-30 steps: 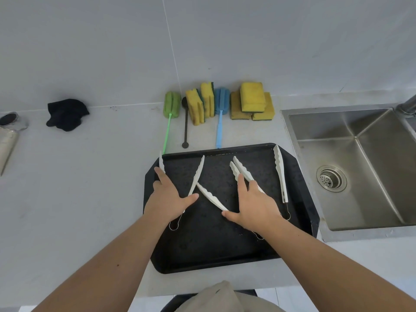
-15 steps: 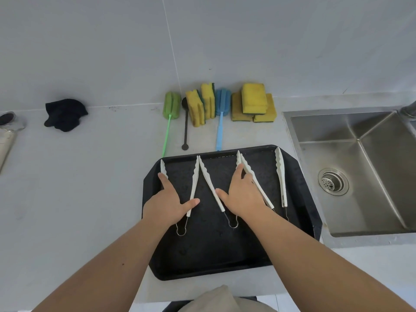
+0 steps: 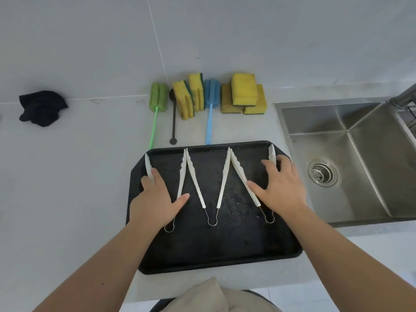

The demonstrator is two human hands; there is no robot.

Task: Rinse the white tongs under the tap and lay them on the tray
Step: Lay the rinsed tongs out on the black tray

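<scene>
Three white tongs lie side by side, spread open in V shapes, on the black tray (image 3: 216,248), tips toward the wall. My left hand (image 3: 155,201) rests flat on the left tongs (image 3: 181,181), fingers apart, covering part of both arms. The middle tongs (image 3: 195,183) lie untouched between my hands. My right hand (image 3: 279,188) lies flat, fingers spread, over the right tongs (image 3: 242,176), between their two arms. Neither hand grips anything. The tap (image 3: 404,96) shows at the far right edge above the sink (image 3: 364,167).
Green, blue and dark long-handled brushes (image 3: 209,109) and several yellow sponges (image 3: 244,93) line the wall behind the tray. A black cloth (image 3: 41,108) lies on the counter at far left. A beige fabric (image 3: 209,296) is at the bottom edge.
The middle tongs were straightened into a V and let go. My right hand moved right onto the right tongs, spreading them. My left hand stayed on the left tongs.
</scene>
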